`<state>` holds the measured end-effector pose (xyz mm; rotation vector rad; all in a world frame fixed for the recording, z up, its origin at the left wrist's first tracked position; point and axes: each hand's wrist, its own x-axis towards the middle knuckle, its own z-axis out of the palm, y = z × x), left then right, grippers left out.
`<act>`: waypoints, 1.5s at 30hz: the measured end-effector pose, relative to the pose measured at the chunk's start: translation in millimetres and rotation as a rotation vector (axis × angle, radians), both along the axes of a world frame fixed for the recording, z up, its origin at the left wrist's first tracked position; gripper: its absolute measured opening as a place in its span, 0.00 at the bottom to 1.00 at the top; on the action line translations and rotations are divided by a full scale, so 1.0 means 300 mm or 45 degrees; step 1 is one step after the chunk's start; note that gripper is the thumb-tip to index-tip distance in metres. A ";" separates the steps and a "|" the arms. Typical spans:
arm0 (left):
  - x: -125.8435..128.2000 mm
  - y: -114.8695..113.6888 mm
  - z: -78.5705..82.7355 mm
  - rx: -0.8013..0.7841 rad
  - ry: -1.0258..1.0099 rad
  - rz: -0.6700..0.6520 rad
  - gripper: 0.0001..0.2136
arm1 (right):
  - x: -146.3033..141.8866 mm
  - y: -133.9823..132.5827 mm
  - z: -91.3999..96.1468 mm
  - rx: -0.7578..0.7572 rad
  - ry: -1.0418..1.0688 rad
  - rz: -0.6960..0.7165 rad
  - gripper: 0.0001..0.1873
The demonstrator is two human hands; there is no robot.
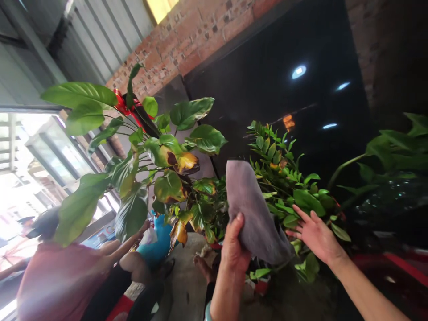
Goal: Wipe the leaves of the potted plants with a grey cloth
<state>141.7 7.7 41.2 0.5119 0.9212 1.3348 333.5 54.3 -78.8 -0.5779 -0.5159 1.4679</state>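
My left hand is closed on a grey cloth, thumb pressed on its front, holding it up before the plants. My right hand is open with fingers spread, reaching into the small-leaved green plant and touching its leaves. To the left stands a large-leaved plant with some yellow and brown leaves and a red ribbon near its top.
A person in a pink top crouches at lower left, an arm reaching toward a blue object under the big plant. A dark glossy panel and brick wall stand behind. More foliage is at right.
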 end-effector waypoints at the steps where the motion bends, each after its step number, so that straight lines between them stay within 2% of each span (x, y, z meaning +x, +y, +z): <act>1: 0.005 -0.011 -0.050 -0.080 0.059 -0.094 0.11 | -0.001 -0.001 -0.001 0.006 -0.006 -0.003 0.33; 3: 0.001 -0.044 -0.152 -0.262 0.200 -0.340 0.11 | 0.003 -0.004 -0.005 0.019 -0.034 -0.006 0.33; 4: -0.008 -0.060 -0.185 -0.311 0.235 -0.422 0.12 | 0.007 -0.005 -0.007 0.023 -0.044 -0.002 0.32; 5: -0.021 -0.070 -0.197 -0.355 0.259 -0.435 0.13 | 0.012 -0.007 -0.008 0.026 -0.045 0.004 0.32; 6: -0.036 -0.072 -0.185 -0.371 0.262 -0.408 0.14 | 0.018 -0.008 -0.010 0.029 -0.037 0.011 0.31; 8: -0.058 -0.047 -0.103 -0.329 0.212 -0.273 0.14 | 0.026 -0.009 -0.010 0.031 0.006 0.013 0.29; 11: -0.048 0.042 0.060 -0.012 0.085 -0.080 0.15 | 0.026 -0.010 -0.002 -0.008 0.063 0.002 0.26; 13: -0.011 0.096 0.101 0.185 0.065 -0.050 0.17 | 0.019 -0.010 0.005 -0.036 0.065 0.002 0.24; 14: 0.010 0.109 0.092 0.226 0.092 -0.088 0.18 | 0.015 -0.011 0.007 -0.042 0.058 0.004 0.23; 16: 0.038 0.101 0.024 0.155 0.213 -0.242 0.18 | 0.011 -0.012 0.006 -0.041 0.044 0.001 0.23; 19: 0.016 0.016 -0.100 -0.132 0.367 -0.487 0.16 | 0.018 -0.014 -0.006 -0.028 -0.022 -0.016 0.26; 21: -0.032 -0.043 -0.122 -0.214 0.366 -0.608 0.15 | 0.026 -0.014 -0.016 -0.010 -0.080 -0.024 0.29; 22: -0.056 -0.059 -0.108 -0.206 0.341 -0.631 0.15 | 0.029 -0.013 -0.020 -0.004 -0.093 -0.023 0.30; 24: -0.088 -0.052 -0.041 -0.094 0.284 -0.574 0.17 | 0.031 -0.010 -0.021 -0.003 -0.081 -0.021 0.32; 27: -0.075 0.037 0.072 0.172 0.219 -0.253 0.14 | 0.023 -0.006 -0.015 -0.018 -0.041 -0.039 0.32; 29: -0.034 0.100 0.092 0.217 0.196 -0.087 0.13 | 0.016 -0.004 -0.012 -0.014 -0.060 -0.052 0.32; 30: -0.012 0.117 0.077 0.168 0.196 -0.080 0.13 | 0.013 -0.003 -0.013 -0.008 -0.086 -0.057 0.32; 32: 0.022 0.106 0.005 0.002 0.232 -0.239 0.15 | 0.011 -0.004 -0.016 0.003 -0.159 -0.079 0.33; 35: 0.020 -0.005 -0.131 -0.144 0.346 -0.672 0.19 | 0.013 -0.007 -0.024 -0.019 -0.206 -0.081 0.33; 37: -0.005 -0.083 -0.164 -0.227 0.419 -0.853 0.18 | 0.017 -0.008 -0.030 -0.022 -0.198 -0.057 0.35; 39: -0.027 -0.109 -0.123 -0.187 0.413 -0.896 0.19 | 0.022 -0.007 -0.038 -0.001 -0.203 -0.049 0.35; 41: -0.032 -0.067 -0.031 0.009 0.313 -0.799 0.22 | 0.026 -0.003 -0.046 0.014 -0.224 -0.076 0.34; 43: -0.017 0.018 0.060 0.211 0.193 -0.528 0.23 | 0.028 0.002 -0.053 0.014 -0.234 -0.092 0.34; 45: 0.007 0.096 0.095 0.228 0.085 -0.224 0.19 | 0.026 0.005 -0.053 0.009 -0.246 -0.092 0.37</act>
